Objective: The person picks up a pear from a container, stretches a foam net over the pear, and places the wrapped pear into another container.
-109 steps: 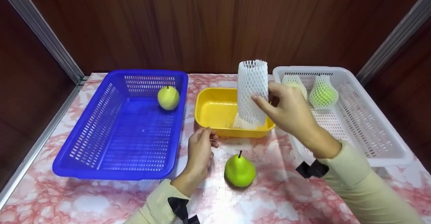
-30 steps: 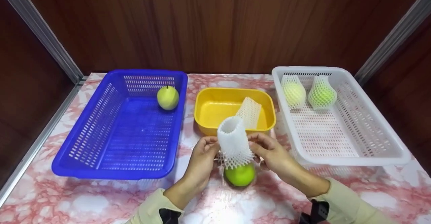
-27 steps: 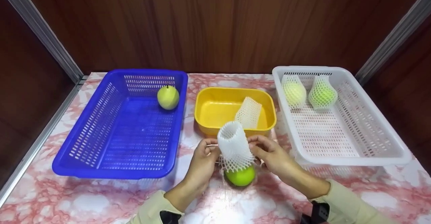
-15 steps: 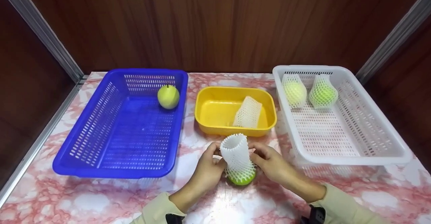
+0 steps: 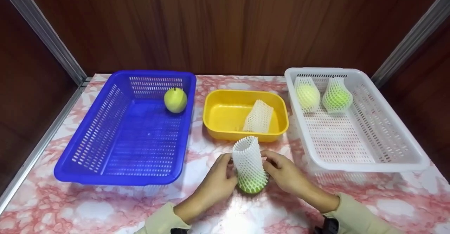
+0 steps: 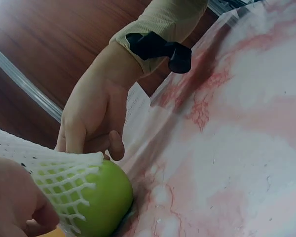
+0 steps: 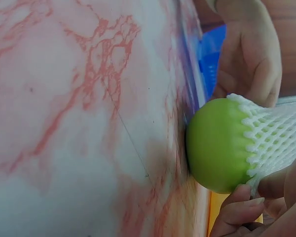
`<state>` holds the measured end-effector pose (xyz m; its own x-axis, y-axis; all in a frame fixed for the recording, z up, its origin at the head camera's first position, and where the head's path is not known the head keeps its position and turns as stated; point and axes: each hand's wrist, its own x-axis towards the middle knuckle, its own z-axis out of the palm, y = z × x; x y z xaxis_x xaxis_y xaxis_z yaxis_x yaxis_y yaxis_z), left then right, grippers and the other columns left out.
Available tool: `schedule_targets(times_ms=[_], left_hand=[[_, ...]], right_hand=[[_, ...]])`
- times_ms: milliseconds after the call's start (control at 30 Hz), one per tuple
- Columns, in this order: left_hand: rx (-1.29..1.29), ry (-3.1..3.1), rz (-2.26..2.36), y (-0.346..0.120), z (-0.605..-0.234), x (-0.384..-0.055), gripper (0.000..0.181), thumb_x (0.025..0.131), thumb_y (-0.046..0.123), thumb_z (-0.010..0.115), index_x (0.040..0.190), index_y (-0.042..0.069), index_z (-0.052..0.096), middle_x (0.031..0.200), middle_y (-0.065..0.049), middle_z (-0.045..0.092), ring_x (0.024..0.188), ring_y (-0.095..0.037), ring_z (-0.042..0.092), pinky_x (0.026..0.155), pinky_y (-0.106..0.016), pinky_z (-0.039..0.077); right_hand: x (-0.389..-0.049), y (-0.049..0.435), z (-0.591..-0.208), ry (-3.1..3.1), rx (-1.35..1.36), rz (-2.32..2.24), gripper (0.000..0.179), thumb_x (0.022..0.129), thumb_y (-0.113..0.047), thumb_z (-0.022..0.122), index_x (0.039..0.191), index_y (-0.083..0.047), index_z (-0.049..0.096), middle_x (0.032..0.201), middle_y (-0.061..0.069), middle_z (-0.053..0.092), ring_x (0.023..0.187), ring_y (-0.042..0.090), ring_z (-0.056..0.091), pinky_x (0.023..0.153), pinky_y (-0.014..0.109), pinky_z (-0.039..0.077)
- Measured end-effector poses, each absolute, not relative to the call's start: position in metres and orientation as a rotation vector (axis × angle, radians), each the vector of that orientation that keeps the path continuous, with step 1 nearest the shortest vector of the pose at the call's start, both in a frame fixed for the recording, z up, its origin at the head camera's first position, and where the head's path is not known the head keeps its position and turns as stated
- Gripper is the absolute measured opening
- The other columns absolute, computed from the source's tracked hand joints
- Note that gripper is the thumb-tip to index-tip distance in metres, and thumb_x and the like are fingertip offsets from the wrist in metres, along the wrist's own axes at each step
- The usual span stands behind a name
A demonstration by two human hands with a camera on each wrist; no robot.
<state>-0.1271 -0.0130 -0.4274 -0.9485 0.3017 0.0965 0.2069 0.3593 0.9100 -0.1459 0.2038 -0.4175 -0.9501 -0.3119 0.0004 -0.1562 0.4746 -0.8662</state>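
Note:
In the head view a white foam net sleeve (image 5: pixel 248 156) stands upright over a green pear (image 5: pixel 252 189) on the table. The net covers most of the fruit; the smooth round bottom shows below its edge. My left hand (image 5: pixel 218 177) holds the net's left side with curled fingers, partly hidden behind it. My right hand (image 5: pixel 287 173) grips the opposite side. In the right wrist view, thumb and fingers pinch the net's edge beside the bare end of the pear (image 7: pixel 214 145). The left wrist view shows the pear (image 6: pixel 111 200) partly inside the spread mesh.
At the left is a blue basket (image 5: pixel 140 139) with one yellow-green pear (image 5: pixel 175 101). A yellow tub (image 5: pixel 225 116) behind my hands holds another foam net (image 5: pixel 259 117). At the right, a white basket (image 5: pixel 337 139) contains two netted fruits (image 5: pixel 337 98).
My right hand brought the net from over the yellow tub to the pear, and my left hand joined it. Both hands then drew the net down, covering more of the pear.

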Motion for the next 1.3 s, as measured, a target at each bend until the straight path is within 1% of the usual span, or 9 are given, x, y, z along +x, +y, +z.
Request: schedule_targets(times_ms=[100, 200, 300, 400, 500, 633, 833, 1033, 1300], left_hand=[[0.547, 2.397, 1.687, -0.014, -0.425, -0.123, 0.076, 0.08, -0.001, 0.066, 0.151, 0.002, 0.038, 0.149, -0.016, 0.045, 0.135, -0.034, 0.047, 0.115, -0.052, 0.038], [0.634, 2.344, 1.706, -0.013, -0.425, -0.121, 0.083, 0.084, 0.011, 0.075, 0.155, 0.002, 0.032, 0.151, -0.015, 0.044, 0.135, -0.031, 0.048, 0.115, -0.05, 0.039], [0.647, 2.402, 1.697, -0.01, -0.427, -0.121, 0.076, 0.09, 0.021, 0.077, 0.15, -0.003, 0.037, 0.145, -0.016, 0.05, 0.132, -0.03, 0.051, 0.113, -0.048, 0.042], [0.601, 2.451, 1.675, -0.009, -0.429, -0.122, 0.068, 0.091, 0.02, 0.077, 0.144, -0.006, 0.043, 0.137, -0.018, 0.055, 0.128, -0.031, 0.054, 0.11, -0.047, 0.045], [0.581, 2.45, 1.66, -0.008, -0.429, -0.122, 0.063, 0.09, 0.017, 0.079, 0.14, -0.006, 0.047, 0.131, -0.016, 0.058, 0.124, -0.03, 0.057, 0.108, -0.045, 0.047], [0.577, 2.431, 1.65, -0.008, -0.427, -0.123, 0.061, 0.089, 0.015, 0.079, 0.138, -0.004, 0.049, 0.13, -0.015, 0.058, 0.123, -0.028, 0.058, 0.107, -0.044, 0.048], [0.585, 2.43, 1.598, -0.009, -0.428, -0.124, 0.068, 0.087, 0.019, 0.082, 0.141, -0.003, 0.047, 0.136, -0.016, 0.057, 0.129, -0.029, 0.055, 0.114, -0.046, 0.041], [0.631, 2.456, 1.527, -0.009, -0.43, -0.124, 0.071, 0.082, 0.02, 0.085, 0.14, 0.0, 0.049, 0.136, -0.014, 0.058, 0.13, -0.028, 0.054, 0.116, -0.048, 0.038], [0.627, 2.526, 1.422, -0.008, -0.434, -0.123, 0.084, 0.075, 0.022, 0.091, 0.143, 0.001, 0.047, 0.139, -0.015, 0.057, 0.129, -0.03, 0.054, 0.114, -0.049, 0.04]], right_hand=[[-0.146, 0.203, -0.418, 2.57, -0.41, -1.464, 0.022, 0.104, -0.004, 0.052, 0.121, -0.003, 0.066, 0.081, 0.003, 0.056, 0.074, 0.016, 0.052, 0.064, 0.023, 0.045], [-0.145, 0.202, -0.418, 2.585, -0.389, -1.449, 0.019, 0.104, -0.005, 0.052, 0.116, -0.005, 0.067, 0.081, 0.003, 0.057, 0.074, 0.017, 0.053, 0.065, 0.023, 0.046], [-0.144, 0.201, -0.417, 2.604, -0.39, -1.442, 0.019, 0.104, -0.005, 0.053, 0.118, -0.004, 0.065, 0.089, 0.005, 0.062, 0.08, 0.018, 0.055, 0.068, 0.025, 0.049], [-0.144, 0.202, -0.414, 2.577, -0.449, -1.481, 0.027, 0.104, -0.006, 0.052, 0.129, -0.003, 0.061, 0.109, 0.011, 0.066, 0.096, 0.023, 0.06, 0.078, 0.029, 0.054], [-0.145, 0.206, -0.407, 2.534, -0.588, -1.48, 0.038, 0.101, -0.004, 0.054, 0.139, -0.004, 0.055, 0.131, 0.015, 0.061, 0.11, 0.029, 0.06, 0.089, 0.037, 0.055], [-0.145, 0.215, -0.398, 2.5, -0.819, -1.388, 0.052, 0.096, -0.006, 0.064, 0.146, -0.005, 0.05, 0.145, 0.013, 0.055, 0.12, 0.032, 0.057, 0.094, 0.047, 0.055], [-0.143, 0.221, -0.401, 2.483, -0.942, -1.253, 0.062, 0.093, -0.02, 0.075, 0.146, 0.0, 0.049, 0.145, 0.017, 0.055, 0.126, 0.034, 0.056, 0.097, 0.048, 0.055], [-0.142, 0.221, -0.408, 2.464, -0.905, -1.243, 0.063, 0.086, -0.019, 0.081, 0.14, 0.0, 0.056, 0.139, 0.016, 0.061, 0.125, 0.032, 0.058, 0.1, 0.043, 0.054], [-0.142, 0.224, -0.412, 2.54, -0.833, -1.093, 0.079, 0.078, -0.021, 0.088, 0.143, 0.003, 0.052, 0.139, 0.02, 0.06, 0.12, 0.035, 0.063, 0.102, 0.05, 0.051]])
